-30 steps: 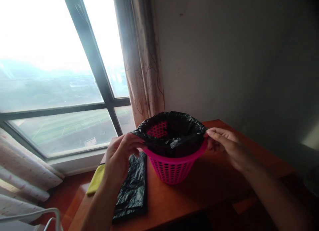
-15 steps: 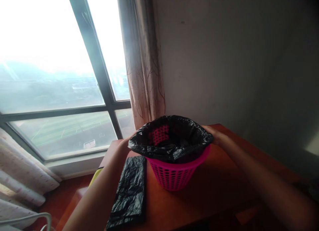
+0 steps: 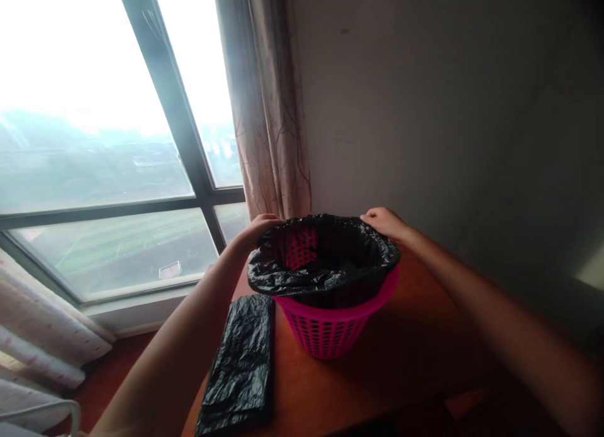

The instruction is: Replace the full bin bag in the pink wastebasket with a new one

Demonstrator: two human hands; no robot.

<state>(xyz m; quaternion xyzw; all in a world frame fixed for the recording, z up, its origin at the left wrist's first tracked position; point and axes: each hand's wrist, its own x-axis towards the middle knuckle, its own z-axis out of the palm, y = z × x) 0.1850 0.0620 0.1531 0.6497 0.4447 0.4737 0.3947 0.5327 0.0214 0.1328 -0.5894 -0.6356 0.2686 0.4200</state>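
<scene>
A pink plastic basket (image 3: 325, 333) with a lattice of holes stands upright on a reddish-brown table (image 3: 311, 396). Over its rim lies a black garbage bag (image 3: 325, 289), folded outward and lining most of the inside; a patch of pink wall shows through at the back left. My left hand (image 3: 265, 223) grips the bag's edge at the far left of the rim. At the far right, my right hand (image 3: 383, 222) pinches the bag's edge with curled fingers. A folded stack of black plastic bags (image 3: 243, 361) rests left of the basket, under neither hand.
Behind the table rise a grey wall (image 3: 401, 110) and a patterned curtain (image 3: 274, 110). A large window (image 3: 94, 141) fills the left side, with a second curtain (image 3: 33, 336) below it. A pale curved bar (image 3: 47, 409) shows at bottom left.
Both hands have moved from the sides of the rim up and inward to its far edge, and now show more fully. The bag's front edge has shifted slightly; the basket stays put.
</scene>
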